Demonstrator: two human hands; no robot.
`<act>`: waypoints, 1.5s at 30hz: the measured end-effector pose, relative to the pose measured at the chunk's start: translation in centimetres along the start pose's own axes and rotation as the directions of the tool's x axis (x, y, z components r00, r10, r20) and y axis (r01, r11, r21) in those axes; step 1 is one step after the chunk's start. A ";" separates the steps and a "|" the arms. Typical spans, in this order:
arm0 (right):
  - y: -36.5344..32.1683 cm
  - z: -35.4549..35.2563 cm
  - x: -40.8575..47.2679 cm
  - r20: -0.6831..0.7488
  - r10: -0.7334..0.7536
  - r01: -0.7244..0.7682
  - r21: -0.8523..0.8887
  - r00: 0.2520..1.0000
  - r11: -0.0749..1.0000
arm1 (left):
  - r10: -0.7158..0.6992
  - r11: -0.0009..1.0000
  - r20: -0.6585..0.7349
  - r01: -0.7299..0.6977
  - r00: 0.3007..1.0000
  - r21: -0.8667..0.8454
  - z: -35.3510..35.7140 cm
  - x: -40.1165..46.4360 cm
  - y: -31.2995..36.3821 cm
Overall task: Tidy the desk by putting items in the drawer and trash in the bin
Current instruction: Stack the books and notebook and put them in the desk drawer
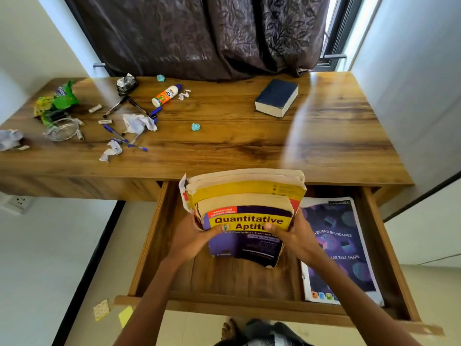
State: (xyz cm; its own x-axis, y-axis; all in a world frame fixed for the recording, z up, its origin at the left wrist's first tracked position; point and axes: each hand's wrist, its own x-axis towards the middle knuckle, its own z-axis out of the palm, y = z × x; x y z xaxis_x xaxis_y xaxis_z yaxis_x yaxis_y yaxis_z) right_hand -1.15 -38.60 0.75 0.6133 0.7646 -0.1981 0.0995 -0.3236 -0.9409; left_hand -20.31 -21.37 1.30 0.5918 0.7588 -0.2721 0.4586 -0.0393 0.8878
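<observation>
1. The left hand point(193, 237) and right hand point(295, 237) each grip a side of a stack of books point(245, 213), thumbs curled over the purple front cover.
2. The stack tilts over the open drawer point(159, 236), below the hands' far side.
3. A notebook point(341, 248) lies flat in the drawer, just right of the right hand.
4. Well beyond the hands, on the tabletop point(237, 146), sit a blue book point(277, 97), a glue bottle point(166, 95), pens point(124, 141), crumpled paper point(138, 123) and green wrappers point(58, 99).
</observation>
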 end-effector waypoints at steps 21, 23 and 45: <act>5.4 0.5 -1.2 0.171 0.394 -0.378 -0.119 0.903 0.918 | -0.434 0.888 0.102 0.444 0.895 -0.117 5.7 -0.3 -5.5; 5.7 0.1 -1.6 0.219 0.419 -0.396 -0.144 0.881 0.907 | -0.452 0.873 0.084 0.459 0.888 -0.164 6.1 -0.6 -5.9; 6.7 0.6 -3.5 -0.023 0.542 -0.543 -0.021 0.840 0.840 | -0.385 0.923 -0.053 0.384 0.921 -0.021 7.6 -0.9 -4.0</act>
State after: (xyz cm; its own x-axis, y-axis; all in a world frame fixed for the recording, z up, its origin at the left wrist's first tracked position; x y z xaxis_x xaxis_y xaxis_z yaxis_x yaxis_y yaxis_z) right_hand -3.09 -43.17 -5.00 0.5869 0.4540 -0.6704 -0.2330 -0.6982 -0.6769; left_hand -17.62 -26.86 -4.87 0.3333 0.7490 -0.5726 0.6370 0.2689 0.7225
